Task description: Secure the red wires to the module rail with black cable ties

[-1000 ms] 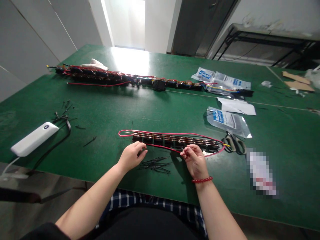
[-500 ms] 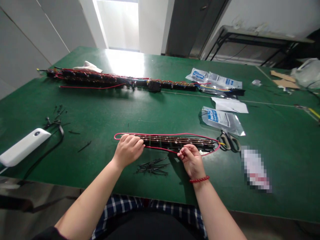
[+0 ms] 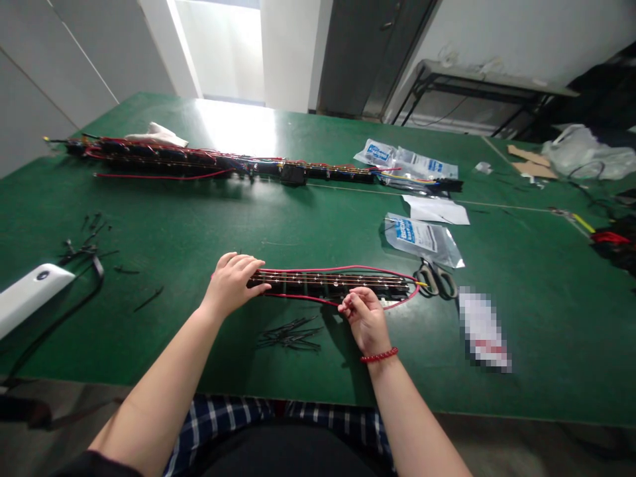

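Left hand (image 3: 231, 285) has come down onto the near end of the strip of black cells (image 3: 330, 285). Its fingers lie extended across the end, pressing rather than clenched, where a moment ago they sat just short of it. That seems to steady the strip against the green surface (image 3: 521, 358). Right hand (image 3: 362, 318) stays at the strip's lower edge, fingertips pinched together beside the red wire (image 3: 348, 267); whether they grasp that wire or something thin, I cannot tell. The strip lies at 12 o'clock from the right hand, ringed by the wire. Black cable ties (image 3: 291, 336) sit at 6 o'clock from the strip, scissors (image 3: 437, 279) at 3 o'clock, and a longer wired cell pack (image 3: 163, 162) at 12 o'clock.
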Available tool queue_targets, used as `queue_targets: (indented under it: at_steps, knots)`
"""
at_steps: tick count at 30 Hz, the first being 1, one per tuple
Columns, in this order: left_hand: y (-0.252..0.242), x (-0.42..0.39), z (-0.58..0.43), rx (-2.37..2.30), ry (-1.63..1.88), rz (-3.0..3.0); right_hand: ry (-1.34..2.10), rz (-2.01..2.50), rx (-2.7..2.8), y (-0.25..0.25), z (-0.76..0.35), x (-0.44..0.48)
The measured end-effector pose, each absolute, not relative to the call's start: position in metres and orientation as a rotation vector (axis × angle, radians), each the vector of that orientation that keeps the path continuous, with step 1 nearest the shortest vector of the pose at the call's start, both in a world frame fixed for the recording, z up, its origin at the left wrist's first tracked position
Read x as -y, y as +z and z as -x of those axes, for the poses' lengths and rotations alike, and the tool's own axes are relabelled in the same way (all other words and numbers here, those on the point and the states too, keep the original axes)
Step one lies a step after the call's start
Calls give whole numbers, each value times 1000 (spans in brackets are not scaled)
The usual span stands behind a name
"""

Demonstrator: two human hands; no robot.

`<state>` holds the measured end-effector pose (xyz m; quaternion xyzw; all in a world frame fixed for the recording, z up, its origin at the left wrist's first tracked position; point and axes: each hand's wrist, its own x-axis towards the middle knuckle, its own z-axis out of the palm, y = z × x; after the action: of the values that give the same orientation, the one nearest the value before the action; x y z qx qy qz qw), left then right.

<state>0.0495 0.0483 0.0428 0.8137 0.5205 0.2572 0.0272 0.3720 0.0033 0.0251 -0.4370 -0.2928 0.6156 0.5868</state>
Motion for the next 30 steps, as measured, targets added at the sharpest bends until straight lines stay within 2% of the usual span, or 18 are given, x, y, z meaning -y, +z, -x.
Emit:
queue_targets:
  at_steps: [13,30]
  knots:
    - [32,-44,-46,-1696,722,-2400,1424,1010,673,25,-371,-4]
    - [29,-23,-58,-1810,809,-2360,1404,1014,651,23,-371,-6]
